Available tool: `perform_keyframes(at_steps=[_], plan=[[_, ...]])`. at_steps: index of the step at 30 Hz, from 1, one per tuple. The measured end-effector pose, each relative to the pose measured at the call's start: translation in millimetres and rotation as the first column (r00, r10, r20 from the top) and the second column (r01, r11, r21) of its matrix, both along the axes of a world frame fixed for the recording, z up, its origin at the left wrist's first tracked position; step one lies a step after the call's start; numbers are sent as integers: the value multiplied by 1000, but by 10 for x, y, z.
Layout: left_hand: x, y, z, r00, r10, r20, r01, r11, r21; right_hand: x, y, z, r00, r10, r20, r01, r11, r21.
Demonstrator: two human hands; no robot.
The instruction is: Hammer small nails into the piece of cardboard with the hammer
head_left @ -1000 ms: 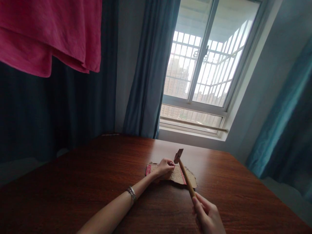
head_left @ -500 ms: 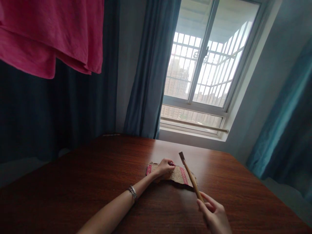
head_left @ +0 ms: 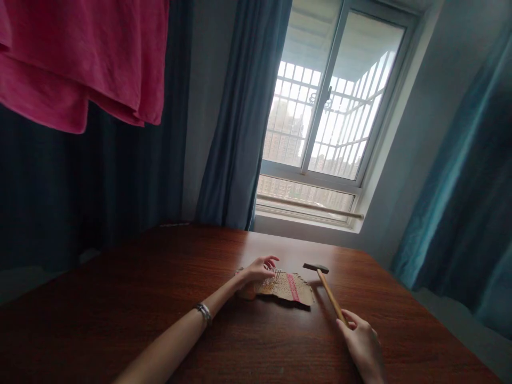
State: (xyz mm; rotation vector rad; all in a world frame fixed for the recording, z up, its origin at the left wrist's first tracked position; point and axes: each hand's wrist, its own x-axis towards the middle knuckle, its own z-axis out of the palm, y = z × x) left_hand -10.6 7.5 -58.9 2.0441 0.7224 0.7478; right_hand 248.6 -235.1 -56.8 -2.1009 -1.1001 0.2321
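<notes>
My right hand (head_left: 362,338) is closed around the wooden handle of a hammer (head_left: 331,296). The dark hammer head is held low, to the right of a piece of cardboard (head_left: 282,288). That cardboard is tan with pink bands and many small dark holes or dots, and its near edge is ragged. Thin dark spikes, like nails, show along its far and right edges. Over its left part is my left hand (head_left: 259,269), fingers apart and curved, with nothing visible in them. The left hand and wrist hide the cardboard's left end.
The brown wooden table (head_left: 224,341) stretches out all around the cardboard. A pink cloth (head_left: 112,58) hangs at the upper left before dark blue curtains (head_left: 236,133). Beyond the table's far edge is a barred window (head_left: 336,106).
My left hand has opened from a pinch and shifted left a little. My right hand has moved right and lowered the hammer, turning its head sideways. The camera view has shifted slightly.
</notes>
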Motion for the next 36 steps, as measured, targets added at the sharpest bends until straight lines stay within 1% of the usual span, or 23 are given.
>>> perform_keyframes(at_steps=[4, 7, 9, 13, 16, 20, 25, 30, 33, 36], plan=[[-178, 81, 164, 997, -70, -12, 69, 996, -56, 41, -21, 16, 998, 29, 60, -25, 997, -74], [-298, 109, 264, 994, -64, -83, 60, 997, -56, 21, -26, 23, 994, 53, 93, -43, 993, -107], [-351, 115, 286, 989, -52, -140, 43, 997, -65, 0, -22, 25, 993, 65, 102, -53, 991, -122], [-394, 124, 230, 971, -61, -233, 51, 997, -49, -38, -9, 28, 988, 92, 125, -73, 986, -147], [-391, 125, 169, 959, -79, -272, 75, 997, -25, -49, -1, 26, 981, 89, 175, -60, 985, -164], [-369, 91, 113, 953, -45, -300, 57, 998, 32, -32, 18, -1, 965, 94, 245, -46, 980, -192], [-332, 29, 18, 967, 75, -244, -41, 989, 140, 8, 54, -84, 940, 113, 322, -33, 969, -243], [-284, -25, -68, 973, 161, -167, -114, 958, 261, 9, 48, -146, 919, 110, 380, -20, 972, -233], [-250, -48, -97, 972, 192, -135, -145, 945, 294, 33, 38, -181, 907, 117, 405, -25, 974, -225], [-223, -61, -121, 967, 222, -123, -180, 941, 285, 98, 51, -250, 896, 127, 426, -40, 977, -207]])
